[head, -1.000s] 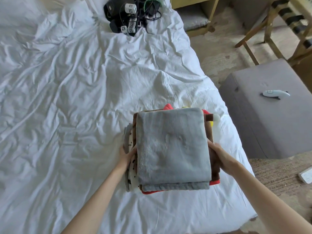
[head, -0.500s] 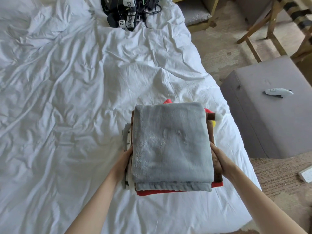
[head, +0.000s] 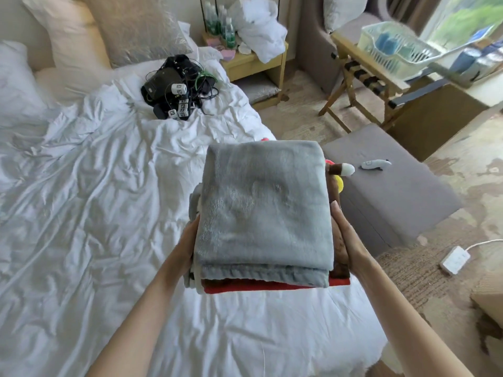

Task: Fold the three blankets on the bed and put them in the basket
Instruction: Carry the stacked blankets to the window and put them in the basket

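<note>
1. One bed (head: pixel 81 213) with a rumpled white sheet fills the left and near part of the scene; three pillows (head: pixel 136 25) lean at its far end.
2. One tangle of black devices and cables (head: pixel 174 88) lies on the sheet, far from the hands and left of the nightstand (head: pixel 255 63).
3. The left hand (head: pixel 187 246) presses flat against the left edge of the stack, fingers tucked beneath it and out of sight.
4. One stack of three folded blankets is held between both hands above the bed's right edge: a grey blanket (head: pixel 264 210) on top, a brown and red one (head: pixel 337 273) under it, and a pale patterned one (head: pixel 194 208) peeking out at the left. The stack's long axis runs near to far, with the thick folded edges facing the person.
5. The right hand (head: pixel 348 240) clasps the right edge, thumb lying along the side, the rest of the fingers hidden below.
6. One grey ottoman (head: pixel 394 202) stands right of the bed, with one white handheld device (head: pixel 374 164) on it.
7. One pale plastic basket (head: pixel 394 50) sits on a folding wooden rack (head: pixel 353 77) at the far right, well apart from the stack.
8. One white power strip (head: pixel 455 259) lies on the carpet, near right.
</note>
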